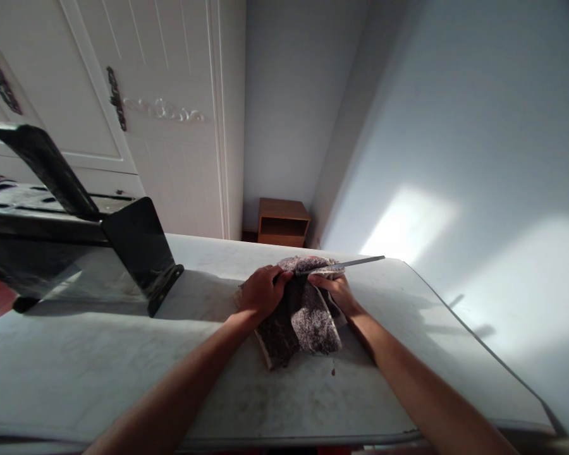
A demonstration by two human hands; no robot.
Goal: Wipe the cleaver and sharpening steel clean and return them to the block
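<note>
My left hand is closed around what looks like the dark handle of a knife, mostly hidden by my fingers and the cloth. The knife's narrow grey blade points to the right, its far end bare. A speckled brown-grey cloth with pale edges is bunched about the blade and hangs down to the tabletop. My right hand pinches the cloth, thumb on top, close against the blade.
A black knife block with clear sides stands at the left on the white marbled table; one black handle sticks up from it. Beyond are a white wardrobe and a small brown cabinet. A wall borders the right.
</note>
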